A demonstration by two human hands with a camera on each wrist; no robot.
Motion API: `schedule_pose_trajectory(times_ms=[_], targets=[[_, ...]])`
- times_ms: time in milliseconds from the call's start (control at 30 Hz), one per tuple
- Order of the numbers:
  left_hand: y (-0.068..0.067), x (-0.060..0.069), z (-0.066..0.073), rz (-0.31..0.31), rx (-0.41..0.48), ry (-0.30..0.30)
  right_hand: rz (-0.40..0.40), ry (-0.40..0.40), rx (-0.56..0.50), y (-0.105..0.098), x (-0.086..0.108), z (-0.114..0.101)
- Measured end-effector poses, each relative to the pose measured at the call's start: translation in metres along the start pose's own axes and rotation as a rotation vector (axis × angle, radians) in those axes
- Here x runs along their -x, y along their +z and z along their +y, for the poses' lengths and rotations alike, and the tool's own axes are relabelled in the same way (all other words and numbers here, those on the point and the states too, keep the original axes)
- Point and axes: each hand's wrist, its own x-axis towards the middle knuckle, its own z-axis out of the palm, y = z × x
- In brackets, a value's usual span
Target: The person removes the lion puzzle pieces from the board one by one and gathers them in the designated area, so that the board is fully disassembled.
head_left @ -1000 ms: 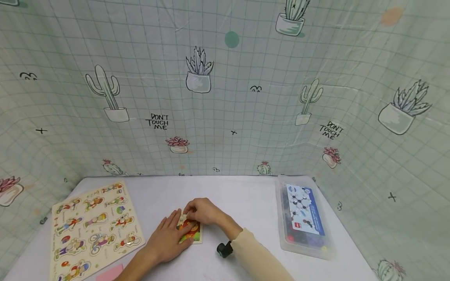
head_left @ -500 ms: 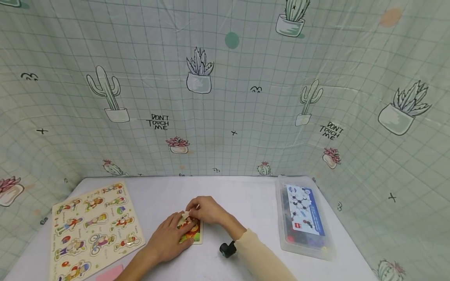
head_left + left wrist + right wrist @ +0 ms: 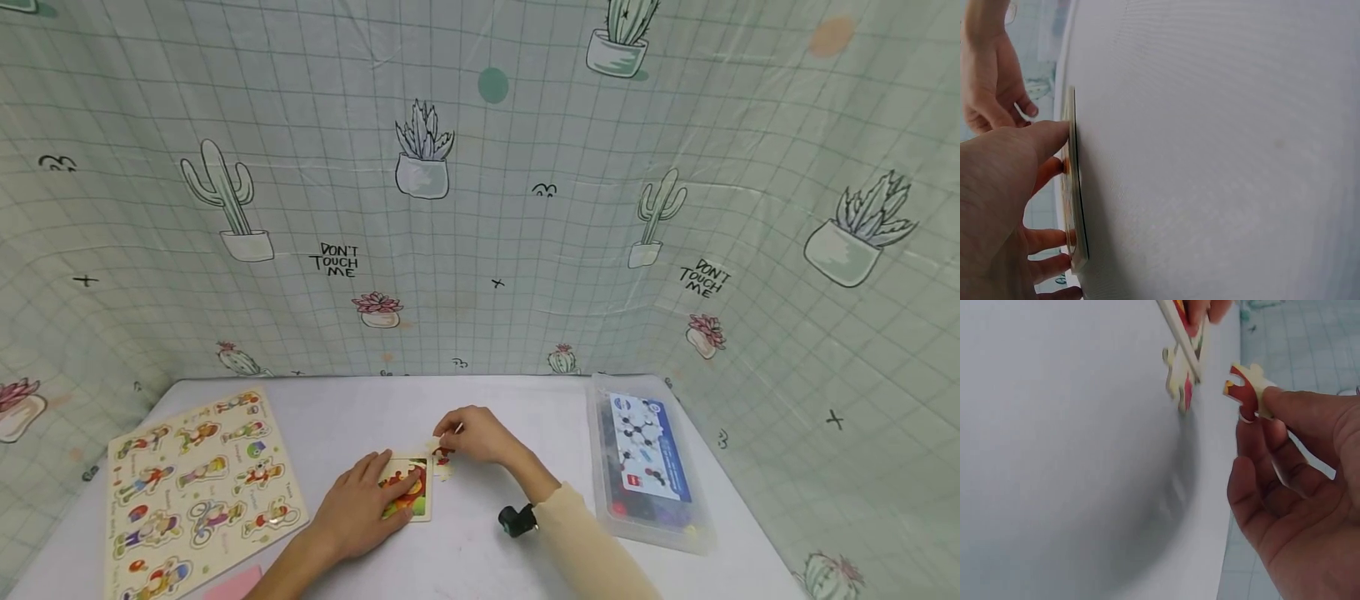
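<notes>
My left hand (image 3: 352, 510) rests with spread fingers on a small square wooden jigsaw puzzle (image 3: 422, 506), red and green with a pale rim. In the left wrist view the thumb and fingertips press the top of that puzzle (image 3: 1073, 187), which is seen edge-on. My right hand (image 3: 478, 435) is just beyond the puzzle's right side and pinches a jigsaw piece (image 3: 1246, 392), red and cream, between thumb and fingers, above the table. Below it, another loose piece (image 3: 1175, 375) lies beside the puzzle. Part of the picture is hidden under the left hand.
A large wooden board with sports figures (image 3: 202, 483) lies at the left, with a pink item (image 3: 234, 583) near its lower corner. A clear plastic box with a blue label (image 3: 651, 467) lies at the right. A patterned curtain (image 3: 480, 208) hangs behind the white table (image 3: 517, 400).
My right hand has moved from the puzzle's top edge to the right, carrying the pinched piece off it. A loose piece now shows beside the puzzle. My left hand has stayed in place.
</notes>
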Motion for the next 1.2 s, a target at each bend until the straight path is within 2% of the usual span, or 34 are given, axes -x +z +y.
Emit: schedule_pose_trajectory(times_ms=[233, 433, 800, 1033, 1200], targets=[[0.001, 0.0, 0.001, 0.011, -0.009, 0.011, -0.07, 0.071, 0.0, -0.013, 0.011, 0.018], [0.003, 0.001, 0.001, 0.004, -0.001, 0.026, -0.118, 0.081, 0.003, -0.017, 0.015, 0.028], [0.002, 0.002, 0.001, -0.002, 0.009, 0.019, -0.112, 0.1, 0.01, -0.014, 0.015, 0.034], [0.005, 0.003, 0.001, -0.004, 0.02, 0.013, -0.106, 0.084, 0.03, -0.011, 0.014, 0.031], [0.007, 0.004, 0.001, -0.003, 0.039, 0.004, -0.101, 0.102, 0.037, -0.01, 0.015, 0.029]])
